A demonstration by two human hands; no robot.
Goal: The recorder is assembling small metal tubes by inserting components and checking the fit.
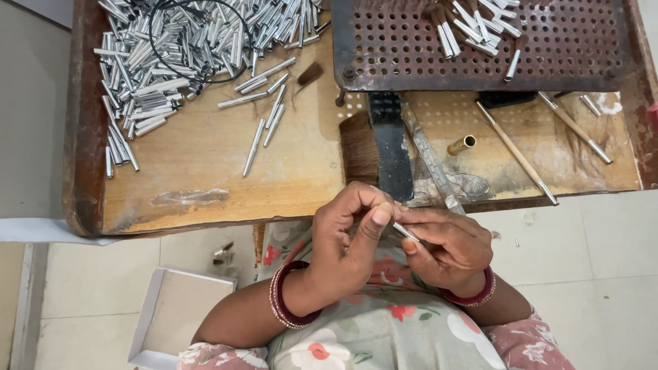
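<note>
You held both hands close to your body, just below the near edge of the wooden workbench (205,157). Your left hand (349,236) curled over from the left, its fingers bent tight and its thumb (373,223) pressed down toward the end of a small silver metal tube (406,232). Your right hand (449,247) met it from the right, and its thumb and fingers closed narrowly around the tube, so the tube lay slanted between the fingertips of both hands, with only a short length of it showing. Whether the left fingers truly gripped the tube or only touched its tip could not be told. Red bangles (284,301) sat on your left wrist.

Down to your left, on the floor, stood an open white cardboard box (171,315).

Just beyond your hands, on the bench, lay a flat brown bristle brush (360,147) beside a dark metal bar (392,147). To the right of those were a short brass tube (462,144) and a thin wooden-handled brush (517,154) lying at a slant.

Farther off on the left, a large heap of silver tubes (178,48) covered the bench, with a few stray ones scattered toward you. At the far right sat a rusty perforated metal tray (562,55) carrying more small brushes (473,24).
</note>
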